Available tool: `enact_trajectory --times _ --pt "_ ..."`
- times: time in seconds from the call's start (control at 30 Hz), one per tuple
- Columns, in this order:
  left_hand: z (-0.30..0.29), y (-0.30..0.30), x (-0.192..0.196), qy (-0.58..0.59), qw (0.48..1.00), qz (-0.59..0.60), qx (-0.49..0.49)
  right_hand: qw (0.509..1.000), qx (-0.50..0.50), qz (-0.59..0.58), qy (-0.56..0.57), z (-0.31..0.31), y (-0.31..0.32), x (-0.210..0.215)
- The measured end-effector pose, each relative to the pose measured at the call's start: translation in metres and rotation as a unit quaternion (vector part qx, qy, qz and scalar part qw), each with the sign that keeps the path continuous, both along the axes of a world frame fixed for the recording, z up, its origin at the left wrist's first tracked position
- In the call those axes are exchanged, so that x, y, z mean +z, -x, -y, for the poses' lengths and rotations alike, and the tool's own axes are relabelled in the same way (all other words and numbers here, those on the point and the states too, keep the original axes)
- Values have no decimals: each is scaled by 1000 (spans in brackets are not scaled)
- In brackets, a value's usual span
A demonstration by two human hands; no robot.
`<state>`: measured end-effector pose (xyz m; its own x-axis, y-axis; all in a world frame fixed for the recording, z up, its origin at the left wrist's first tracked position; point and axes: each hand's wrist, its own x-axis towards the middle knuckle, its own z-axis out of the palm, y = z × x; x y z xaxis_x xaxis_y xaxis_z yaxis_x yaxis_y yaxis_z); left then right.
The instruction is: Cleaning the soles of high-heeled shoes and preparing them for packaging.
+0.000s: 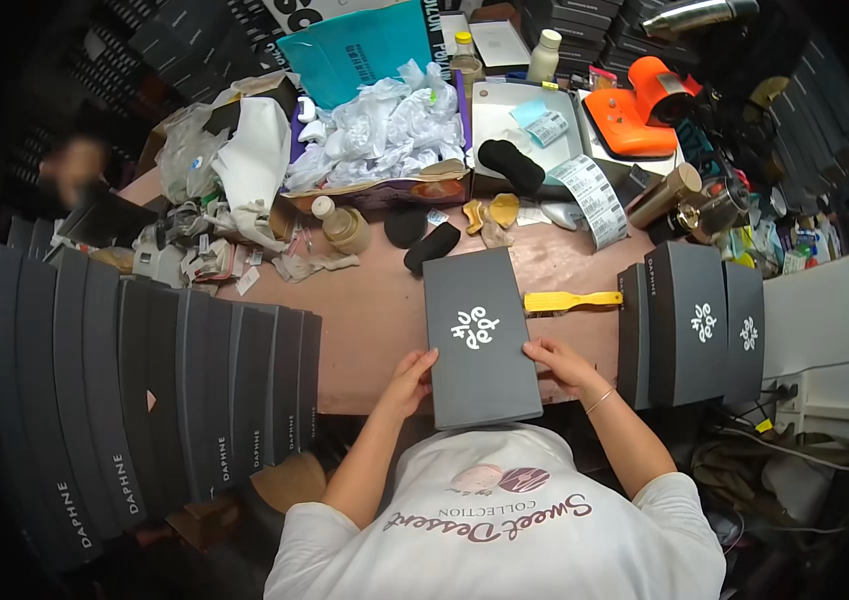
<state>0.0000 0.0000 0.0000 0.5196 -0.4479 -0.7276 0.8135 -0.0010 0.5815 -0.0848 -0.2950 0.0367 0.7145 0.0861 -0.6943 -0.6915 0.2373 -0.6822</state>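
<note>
A flat dark grey shoe box [481, 385] with a white printed mark on its lid is in front of my body, its near end close to my shirt. My left hand [410, 380] grips its left side, with the thumb at the lid's edge. On the opposite side my right hand [562, 365] holds it the same way; the fingers of both hands are partly hidden behind the box. Just right of the box's far half, a yellow brush [574, 301] lies on the pinkish table [369, 310]. Whether the box rests on the table or is lifted, I cannot tell.
Rows of dark shoe boxes stand at left [194, 380] and right [689, 330]. Behind are a carton of crumpled white paper [374, 130], a glue bottle [344, 230], black rolls [432, 247], a label strip [592, 195] and an orange machine [634, 115]. A blurred person [76, 170] is far left.
</note>
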Motion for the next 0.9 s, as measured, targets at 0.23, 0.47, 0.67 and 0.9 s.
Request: enact_trajectory --times 0.23,0.47,0.67,0.9 --pt "-75 -5 1 -12 983 108 146 945 137 234 183 -149 -10 54" --pt "-110 -25 25 -354 787 505 9 833 180 249 460 -109 7 21" --pt "12 -8 50 -92 780 582 -212 791 208 288 498 -68 8 -49" --pt "3 -28 16 -104 890 412 -166 867 28 189 460 -51 17 10"
